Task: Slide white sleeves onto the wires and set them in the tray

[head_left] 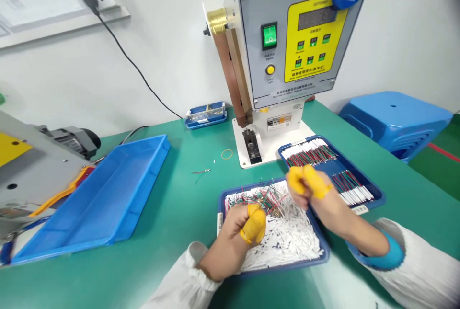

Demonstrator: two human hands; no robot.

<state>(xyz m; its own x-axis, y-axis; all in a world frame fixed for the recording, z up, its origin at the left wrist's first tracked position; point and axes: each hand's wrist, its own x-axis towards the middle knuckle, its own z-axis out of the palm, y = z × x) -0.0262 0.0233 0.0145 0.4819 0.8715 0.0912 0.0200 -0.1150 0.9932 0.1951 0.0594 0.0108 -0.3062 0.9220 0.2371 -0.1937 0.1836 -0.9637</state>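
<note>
My left hand [244, 230], yellow covers on its thumb and finger, is pinched closed over a blue tray [276, 268]. A thin green wire [266, 197] sticks up at its fingertips and seems to be held there. In that tray lie many short white sleeves [287, 242] and a tangle of red, green and dark wires [247, 198]. My right hand [316, 191], also with yellow finger covers, is closed in a pinch above the edges of two trays; whatever it grips is hidden. Beside it, a second blue tray [319, 167] holds two rows of white-ended wire bundles [311, 153].
Behind the trays stands a grey crimping machine [262, 79] on a white base. An empty blue bin [108, 194] is at left, beside another machine [36, 170]. A rubber band [226, 154] and a loose wire piece [201, 171] lie on the green table. A blue stool [395, 112] stands right.
</note>
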